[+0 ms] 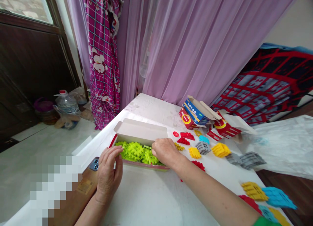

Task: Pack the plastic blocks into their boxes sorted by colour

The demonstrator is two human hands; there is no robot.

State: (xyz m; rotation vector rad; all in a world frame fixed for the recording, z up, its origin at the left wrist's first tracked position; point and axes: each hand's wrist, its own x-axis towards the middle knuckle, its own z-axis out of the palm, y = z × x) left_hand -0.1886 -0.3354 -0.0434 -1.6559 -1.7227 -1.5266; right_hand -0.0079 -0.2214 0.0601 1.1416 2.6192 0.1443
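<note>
An open flat cardboard box (141,132) lies on the white table, filled with lime-green interlocking plastic pieces (136,151). My left hand (108,171) rests against the box's near left corner, fingers stretched out and touching the edge. My right hand (165,151) reaches over the box's right end, fingers curled down onto the green pieces; whether it grips one is hidden. Loose red (187,135), yellow (220,149), grey (202,147) and blue (204,139) pieces lie scattered just right of the box.
Small red and blue cartons (195,114) stand open at the table's back. More coloured pieces (266,195) lie near the front right edge. A phone (94,164) sits by my left hand. Purple curtains hang behind; a water bottle (66,102) stands on a ledge at the left.
</note>
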